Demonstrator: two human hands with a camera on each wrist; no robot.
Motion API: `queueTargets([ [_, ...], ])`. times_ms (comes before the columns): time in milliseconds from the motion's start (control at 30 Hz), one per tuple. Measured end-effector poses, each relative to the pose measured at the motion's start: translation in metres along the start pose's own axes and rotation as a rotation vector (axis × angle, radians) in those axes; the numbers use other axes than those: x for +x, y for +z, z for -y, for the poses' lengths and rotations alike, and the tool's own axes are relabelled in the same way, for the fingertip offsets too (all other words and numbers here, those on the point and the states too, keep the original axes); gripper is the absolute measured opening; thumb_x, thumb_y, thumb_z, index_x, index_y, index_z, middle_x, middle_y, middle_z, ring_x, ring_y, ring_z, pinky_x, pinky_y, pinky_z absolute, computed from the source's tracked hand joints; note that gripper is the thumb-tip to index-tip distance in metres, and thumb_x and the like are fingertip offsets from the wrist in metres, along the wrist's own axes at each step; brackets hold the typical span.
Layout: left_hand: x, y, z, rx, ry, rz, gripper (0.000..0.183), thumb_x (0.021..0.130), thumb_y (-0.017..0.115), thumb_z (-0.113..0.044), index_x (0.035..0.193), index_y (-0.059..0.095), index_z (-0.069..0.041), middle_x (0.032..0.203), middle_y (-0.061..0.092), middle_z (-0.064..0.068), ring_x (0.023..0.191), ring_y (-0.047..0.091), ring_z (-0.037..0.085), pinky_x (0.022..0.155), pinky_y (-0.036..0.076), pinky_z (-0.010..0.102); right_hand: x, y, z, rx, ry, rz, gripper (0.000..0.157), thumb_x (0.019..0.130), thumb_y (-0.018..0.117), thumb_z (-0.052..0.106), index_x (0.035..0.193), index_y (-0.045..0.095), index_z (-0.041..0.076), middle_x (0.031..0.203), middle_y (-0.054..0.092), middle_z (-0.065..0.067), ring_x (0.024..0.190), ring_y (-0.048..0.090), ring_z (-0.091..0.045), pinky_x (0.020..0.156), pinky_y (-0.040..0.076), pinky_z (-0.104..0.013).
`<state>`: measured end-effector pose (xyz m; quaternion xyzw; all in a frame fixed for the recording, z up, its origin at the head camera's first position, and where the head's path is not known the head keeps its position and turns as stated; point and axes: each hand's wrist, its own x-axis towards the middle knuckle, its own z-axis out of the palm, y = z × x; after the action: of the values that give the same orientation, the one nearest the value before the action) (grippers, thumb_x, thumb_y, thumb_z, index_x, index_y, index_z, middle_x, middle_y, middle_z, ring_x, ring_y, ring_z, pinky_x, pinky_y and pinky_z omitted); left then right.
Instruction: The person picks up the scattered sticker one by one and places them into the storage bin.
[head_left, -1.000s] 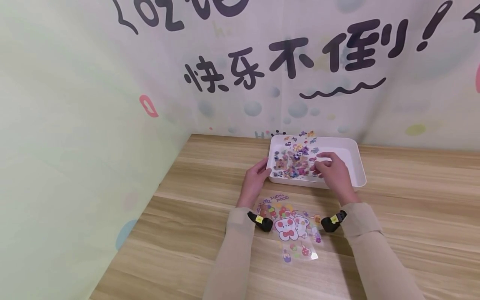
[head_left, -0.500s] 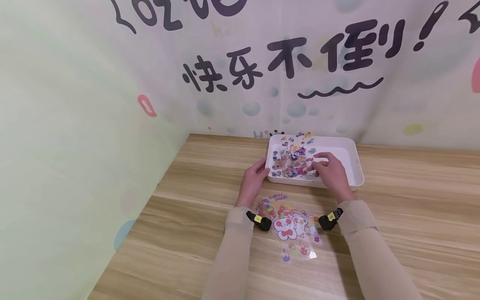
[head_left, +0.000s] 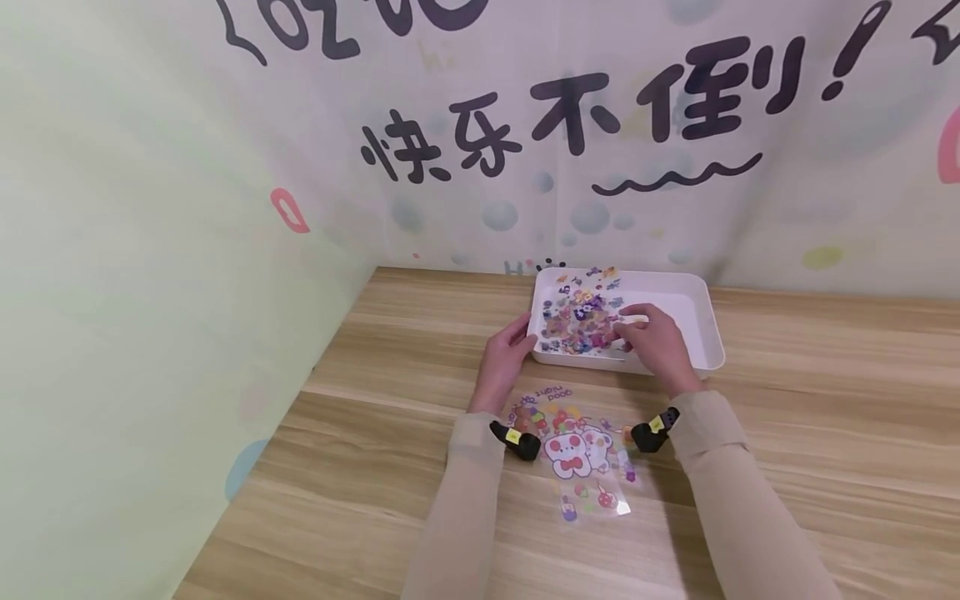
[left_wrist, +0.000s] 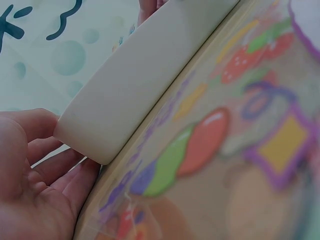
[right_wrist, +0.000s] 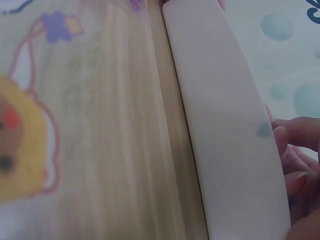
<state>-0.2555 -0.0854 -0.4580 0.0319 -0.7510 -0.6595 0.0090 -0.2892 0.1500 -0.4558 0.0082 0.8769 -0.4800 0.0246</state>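
A white tray (head_left: 675,333) stands at the back of the table. My left hand (head_left: 504,360) grips its left end, thumb at the rim; in the left wrist view the fingers of this left hand (left_wrist: 45,170) lie against the tray corner. Inside the tray's left half lie clear sticker sheets (head_left: 581,321) with small colourful figures, the far end reaching the back rim. My right hand (head_left: 654,342) reaches over the front rim with bent fingers, thumb and fingertips pinching at the right edge of the sheets. In the right wrist view, the tray wall partly hides the fingertips of the right hand (right_wrist: 300,160).
Between the forearms, a clear sticker sheet (head_left: 581,454) with white cartoon animals and fruit lies on the wood-grain table (head_left: 390,400). A printed cloth (head_left: 480,225) hangs right behind the tray. Black wrist cameras (head_left: 517,440) hang over the sheet's sides.
The sheets in the tray have shifted slightly left and down, off the back rim, with the right hand along. The left hand keeps its place on the tray. The view has drifted a little.
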Motion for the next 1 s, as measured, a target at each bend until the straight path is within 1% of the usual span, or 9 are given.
queueTargets([
  [100,0.0,-0.001,0.0,0.0,-0.003,-0.001,0.042,0.089,0.055,-0.019,0.13,0.046,-0.025,0.13,0.046,-0.01,0.115,0.044,0.005,0.091,0.041,0.019,0.015,0.008,-0.02,-0.025,-0.024,-0.019,0.063,0.079,0.048,0.062,0.122,0.045,0.016,0.085,0.064,0.002,0.074,0.057,-0.019,0.064,0.043,-0.031],
  [200,0.0,-0.001,0.0,0.0,-0.006,0.002,0.042,0.089,0.054,-0.019,0.13,0.046,-0.025,0.13,0.046,-0.01,0.115,0.044,0.005,0.091,0.041,0.02,0.013,0.008,-0.016,-0.027,-0.029,0.007,0.061,0.081,0.048,0.059,0.123,0.045,0.014,0.088,0.064,-0.001,0.076,0.056,-0.021,0.066,0.044,-0.034],
  [333,0.0,-0.001,0.0,-0.001,-0.011,0.004,0.042,0.089,0.054,-0.019,0.13,0.046,-0.026,0.13,0.046,-0.01,0.116,0.044,0.006,0.091,0.041,0.021,-0.007,-0.001,0.013,-0.028,0.02,0.056,0.047,0.086,0.052,0.044,0.121,0.046,0.012,0.089,0.064,-0.003,0.076,0.056,-0.02,0.055,0.044,-0.032],
  [367,0.0,-0.001,0.0,-0.001,-0.014,0.003,0.042,0.089,0.054,-0.019,0.13,0.046,-0.026,0.13,0.046,-0.01,0.116,0.044,0.006,0.091,0.041,0.021,-0.007,-0.001,0.014,-0.033,0.018,0.058,0.046,0.086,0.052,0.043,0.12,0.046,0.012,0.088,0.065,-0.003,0.075,0.056,-0.02,0.053,0.043,-0.031],
  [433,0.0,-0.001,0.0,-0.002,-0.017,0.005,0.042,0.089,0.054,-0.019,0.13,0.046,-0.026,0.13,0.046,-0.011,0.116,0.044,0.006,0.091,0.041,0.02,-0.017,-0.005,0.029,-0.029,0.037,0.078,0.039,0.088,0.052,0.033,0.118,0.046,0.01,0.089,0.065,-0.006,0.076,0.057,-0.021,0.054,0.043,-0.031],
  [500,0.0,-0.001,0.0,-0.002,-0.014,0.007,0.043,0.089,0.054,-0.019,0.131,0.045,-0.025,0.13,0.046,-0.01,0.116,0.044,0.006,0.091,0.041,0.021,-0.02,-0.007,0.034,-0.034,0.025,0.091,0.039,0.088,0.053,0.03,0.118,0.046,0.007,0.089,0.066,-0.009,0.076,0.057,-0.023,0.061,0.045,-0.033],
  [567,0.0,0.005,-0.002,0.003,-0.011,0.025,0.043,0.089,0.053,-0.02,0.131,0.045,-0.025,0.13,0.046,-0.011,0.117,0.044,0.007,0.091,0.042,0.021,-0.023,-0.014,0.033,-0.049,0.025,0.095,0.04,0.088,0.053,0.029,0.119,0.045,0.005,0.09,0.067,-0.011,0.077,0.057,-0.024,0.068,0.043,-0.032],
  [700,-0.002,0.011,-0.002,0.025,-0.007,0.039,0.043,0.09,0.053,-0.023,0.131,0.044,-0.025,0.13,0.046,-0.011,0.116,0.044,0.006,0.091,0.042,0.022,-0.025,-0.019,0.031,-0.109,0.044,0.079,0.04,0.087,0.055,0.03,0.117,0.046,0.006,0.086,0.067,-0.007,0.075,0.058,-0.021,0.069,0.042,-0.032],
  [1000,-0.006,0.003,-0.002,0.022,-0.022,0.022,0.04,0.09,0.052,-0.024,0.13,0.045,-0.028,0.131,0.045,-0.009,0.117,0.044,0.008,0.094,0.04,0.025,-0.028,-0.007,0.04,-0.213,0.068,0.034,0.04,0.08,0.062,0.036,0.11,0.05,0.011,0.076,0.066,0.001,0.071,0.057,-0.019,0.066,0.041,-0.032],
])
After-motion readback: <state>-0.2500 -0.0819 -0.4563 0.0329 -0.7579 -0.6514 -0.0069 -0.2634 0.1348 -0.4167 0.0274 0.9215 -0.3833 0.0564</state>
